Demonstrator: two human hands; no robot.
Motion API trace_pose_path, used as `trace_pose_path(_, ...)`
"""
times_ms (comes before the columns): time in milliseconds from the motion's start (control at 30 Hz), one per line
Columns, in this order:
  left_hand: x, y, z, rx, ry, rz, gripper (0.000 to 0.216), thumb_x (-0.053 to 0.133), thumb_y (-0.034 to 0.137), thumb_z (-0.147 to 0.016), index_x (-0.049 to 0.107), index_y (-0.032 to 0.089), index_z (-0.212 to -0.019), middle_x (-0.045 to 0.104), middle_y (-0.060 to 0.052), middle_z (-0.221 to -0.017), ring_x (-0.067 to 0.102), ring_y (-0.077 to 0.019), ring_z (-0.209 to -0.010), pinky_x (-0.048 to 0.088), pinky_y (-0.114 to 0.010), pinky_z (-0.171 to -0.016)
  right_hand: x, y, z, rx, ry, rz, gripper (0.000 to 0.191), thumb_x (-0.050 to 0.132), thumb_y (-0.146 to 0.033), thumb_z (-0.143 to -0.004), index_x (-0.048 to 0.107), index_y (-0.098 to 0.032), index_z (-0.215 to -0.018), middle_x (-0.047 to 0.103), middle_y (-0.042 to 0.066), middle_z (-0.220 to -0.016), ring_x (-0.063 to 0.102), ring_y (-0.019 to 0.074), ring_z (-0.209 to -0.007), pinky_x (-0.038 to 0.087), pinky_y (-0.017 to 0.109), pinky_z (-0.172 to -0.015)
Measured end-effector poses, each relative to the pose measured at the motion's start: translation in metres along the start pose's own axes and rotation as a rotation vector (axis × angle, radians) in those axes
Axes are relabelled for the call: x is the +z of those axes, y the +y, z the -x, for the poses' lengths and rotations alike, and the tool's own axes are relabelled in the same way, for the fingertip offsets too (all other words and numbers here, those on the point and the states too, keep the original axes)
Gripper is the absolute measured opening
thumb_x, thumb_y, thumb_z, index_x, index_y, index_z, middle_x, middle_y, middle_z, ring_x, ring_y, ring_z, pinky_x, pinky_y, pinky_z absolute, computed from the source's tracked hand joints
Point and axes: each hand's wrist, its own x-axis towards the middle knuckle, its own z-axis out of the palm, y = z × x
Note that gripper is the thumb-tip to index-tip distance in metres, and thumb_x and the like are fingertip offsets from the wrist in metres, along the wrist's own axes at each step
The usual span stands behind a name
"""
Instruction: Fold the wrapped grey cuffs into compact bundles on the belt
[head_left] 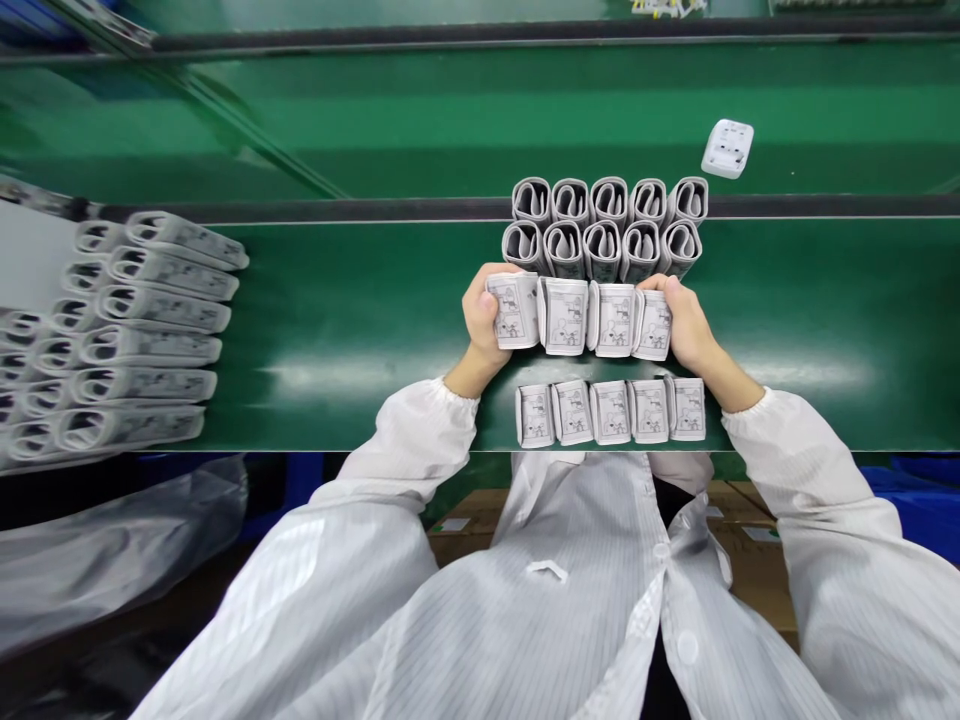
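Where the green conveyor belt [360,290] begins at far left, long folded cuffs [142,340] lie stacked in rows. At centre, the left hand [486,315] curls around one end of a row of four printed cuffs [576,317], the right hand [682,320] clasping the other end. Two rows of rolled cuffs [604,235] lie above, another printed row [611,412] just below; a white plastic piece [727,148] sits upper right.

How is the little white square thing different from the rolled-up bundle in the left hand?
The white plastic block is flat and square; the rolled bundle is curled up. The block lies alone on the far green belt; the bundle sits in the left hand. Both are pale.
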Motion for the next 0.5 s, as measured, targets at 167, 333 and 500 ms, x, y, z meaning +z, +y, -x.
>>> trace_pose_path(167, -0.0008, -0.0015, 0.0008, -0.010, 0.004, -0.026, 0.083, 0.056, 0.108, -0.091, 0.074, 0.027, -0.099, 0.067, -0.004, -0.088, 0.064, -0.0214, -0.075, 0.053, -0.038, -0.072, -0.0009, 0.0026, -0.0005, 0.000, -0.003, -0.008, 0.086, 0.050, -0.108, -0.100, 0.077, -0.027, -0.092, 0.070, 0.002, -0.085, 0.062, 0.0204, -0.080, 0.055, 0.038, -0.079)
trace_pose_path(333, -0.0031, -0.0046, 0.0010, 0.034, -0.014, -0.006, 0.079, 0.057, 0.103, -0.096, 0.079, 0.027, -0.102, 0.071, -0.004, -0.090, 0.067, -0.0210, -0.075, 0.055, -0.036, -0.071, -0.0009, 0.0017, -0.0007, -0.007, -0.004, -0.010, 0.087, 0.049, -0.108, -0.099, 0.077, -0.026, -0.092, 0.069, 0.002, -0.083, 0.061, 0.0200, -0.079, 0.054, 0.038, -0.078)
trace_pose_path(500, -0.0035, -0.0044, 0.0001, 0.069, -0.034, 0.019, 0.075, 0.061, 0.099, -0.099, 0.080, 0.026, -0.103, 0.074, -0.004, -0.092, 0.071, -0.0204, -0.079, 0.056, -0.034, -0.074, -0.0003, 0.0004, -0.0011, -0.002, -0.001, -0.003, 0.090, 0.046, -0.111, -0.097, 0.076, -0.026, -0.091, 0.068, 0.001, -0.083, 0.061, 0.0201, -0.080, 0.053, 0.037, -0.078)
